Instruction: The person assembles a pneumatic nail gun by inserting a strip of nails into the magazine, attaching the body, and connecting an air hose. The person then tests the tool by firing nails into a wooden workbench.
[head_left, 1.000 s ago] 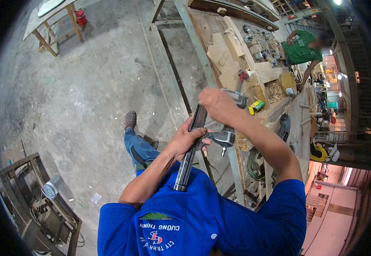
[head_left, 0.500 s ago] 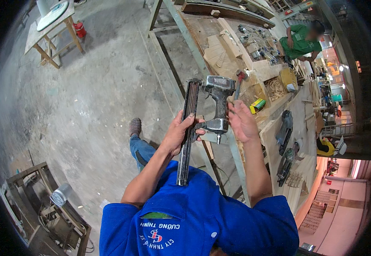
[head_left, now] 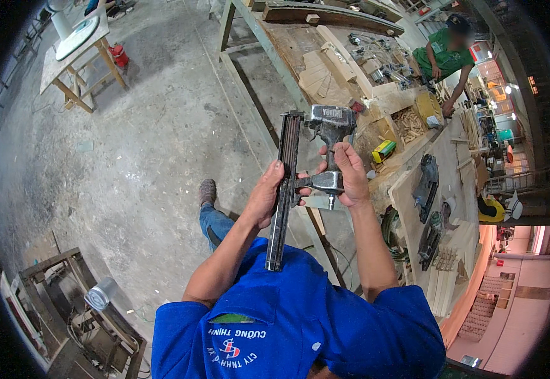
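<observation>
A worn black and grey pneumatic nail gun is held up in front of my chest, with its long magazine running down toward my shirt. My left hand is closed around the magazine near its middle, the thumb lying along its edge. My right hand grips the lower part of the handle, beside the metal air fitting that points toward me. Brownish nail strips seem to show inside the magazine. Some fingers are hidden behind the tool.
To the right, a wooden workbench carries a hammer, a yellow-green box, wooden pegs and two more nail guns. A person in green stands beyond it. A small table and a wooden frame stand left.
My right hand has moved from beside the nail gun onto its handle and closed there. My left hand keeps its hold on the magazine. The person in green has stretched out an arm.
</observation>
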`<action>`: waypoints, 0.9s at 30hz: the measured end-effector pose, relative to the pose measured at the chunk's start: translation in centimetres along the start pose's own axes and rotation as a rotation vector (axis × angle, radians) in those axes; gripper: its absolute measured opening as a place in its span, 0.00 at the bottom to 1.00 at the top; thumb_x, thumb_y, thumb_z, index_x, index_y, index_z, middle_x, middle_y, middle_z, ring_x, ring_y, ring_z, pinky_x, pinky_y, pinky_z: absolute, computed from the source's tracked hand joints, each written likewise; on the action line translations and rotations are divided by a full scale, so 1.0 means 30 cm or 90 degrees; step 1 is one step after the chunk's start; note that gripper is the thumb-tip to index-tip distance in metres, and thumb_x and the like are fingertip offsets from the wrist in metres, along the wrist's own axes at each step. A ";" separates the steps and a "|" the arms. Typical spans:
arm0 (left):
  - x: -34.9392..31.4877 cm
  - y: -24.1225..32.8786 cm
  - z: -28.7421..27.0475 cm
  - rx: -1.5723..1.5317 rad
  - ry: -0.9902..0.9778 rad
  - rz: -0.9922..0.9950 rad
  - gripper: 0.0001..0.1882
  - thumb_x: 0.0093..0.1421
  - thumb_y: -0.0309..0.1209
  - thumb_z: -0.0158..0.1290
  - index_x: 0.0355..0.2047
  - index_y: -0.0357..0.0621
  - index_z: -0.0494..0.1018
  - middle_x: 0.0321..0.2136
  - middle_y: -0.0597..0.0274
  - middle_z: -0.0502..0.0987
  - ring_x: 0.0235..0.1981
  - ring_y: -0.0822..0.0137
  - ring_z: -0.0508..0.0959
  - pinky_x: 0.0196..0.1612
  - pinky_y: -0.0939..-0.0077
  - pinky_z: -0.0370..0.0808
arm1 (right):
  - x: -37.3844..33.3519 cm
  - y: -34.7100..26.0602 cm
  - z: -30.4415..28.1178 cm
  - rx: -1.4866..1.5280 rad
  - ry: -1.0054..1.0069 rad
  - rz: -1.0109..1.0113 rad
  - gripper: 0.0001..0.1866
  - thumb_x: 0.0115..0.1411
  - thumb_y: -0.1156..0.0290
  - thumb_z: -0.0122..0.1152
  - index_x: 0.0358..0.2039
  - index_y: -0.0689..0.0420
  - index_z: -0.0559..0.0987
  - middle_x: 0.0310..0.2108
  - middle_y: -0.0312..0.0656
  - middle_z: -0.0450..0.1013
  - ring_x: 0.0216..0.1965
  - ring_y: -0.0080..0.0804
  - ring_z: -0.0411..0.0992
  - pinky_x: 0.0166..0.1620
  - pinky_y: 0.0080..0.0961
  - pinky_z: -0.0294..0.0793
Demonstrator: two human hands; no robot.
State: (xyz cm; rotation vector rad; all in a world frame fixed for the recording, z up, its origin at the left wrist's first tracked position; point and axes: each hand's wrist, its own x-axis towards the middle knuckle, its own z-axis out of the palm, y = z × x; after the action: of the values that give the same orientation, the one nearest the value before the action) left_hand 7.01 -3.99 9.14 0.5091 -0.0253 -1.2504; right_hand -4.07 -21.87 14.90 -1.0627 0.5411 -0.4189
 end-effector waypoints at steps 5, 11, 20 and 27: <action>-0.006 -0.003 -0.001 0.068 -0.002 -0.025 0.26 0.78 0.54 0.40 0.61 0.47 0.63 0.44 0.48 0.82 0.36 0.58 0.87 0.29 0.69 0.86 | -0.009 -0.016 0.003 -0.018 -0.005 -0.032 0.10 0.73 0.63 0.62 0.46 0.54 0.75 0.45 0.41 0.78 0.35 0.27 0.79 0.39 0.28 0.83; -0.021 -0.021 -0.025 0.134 0.052 -0.118 0.25 0.78 0.54 0.37 0.57 0.47 0.67 0.42 0.51 0.83 0.36 0.57 0.87 0.28 0.70 0.83 | -0.008 -0.026 0.018 -0.091 0.025 -0.042 0.11 0.73 0.61 0.62 0.45 0.55 0.75 0.41 0.38 0.76 0.35 0.24 0.78 0.38 0.26 0.82; 0.099 -0.019 0.005 0.050 -0.037 -0.004 0.16 0.78 0.40 0.43 0.52 0.39 0.70 0.47 0.48 0.81 0.50 0.53 0.83 0.56 0.56 0.78 | 0.049 -0.204 0.007 -0.169 -0.107 0.056 0.09 0.74 0.62 0.60 0.45 0.54 0.75 0.43 0.37 0.77 0.35 0.23 0.78 0.38 0.22 0.80; 0.121 -0.050 0.066 0.013 -0.037 -0.068 0.13 0.77 0.35 0.44 0.54 0.42 0.68 0.49 0.51 0.81 0.50 0.51 0.83 0.59 0.47 0.79 | 0.027 -0.316 0.027 -0.395 -0.136 0.124 0.14 0.75 0.56 0.59 0.40 0.54 0.78 0.38 0.31 0.77 0.31 0.16 0.76 0.36 0.16 0.77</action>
State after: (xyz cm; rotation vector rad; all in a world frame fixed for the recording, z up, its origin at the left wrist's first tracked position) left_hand 6.28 -8.32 9.43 0.4971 -0.0601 -1.3708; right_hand -3.54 -25.83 23.58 -1.6093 0.5909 0.0492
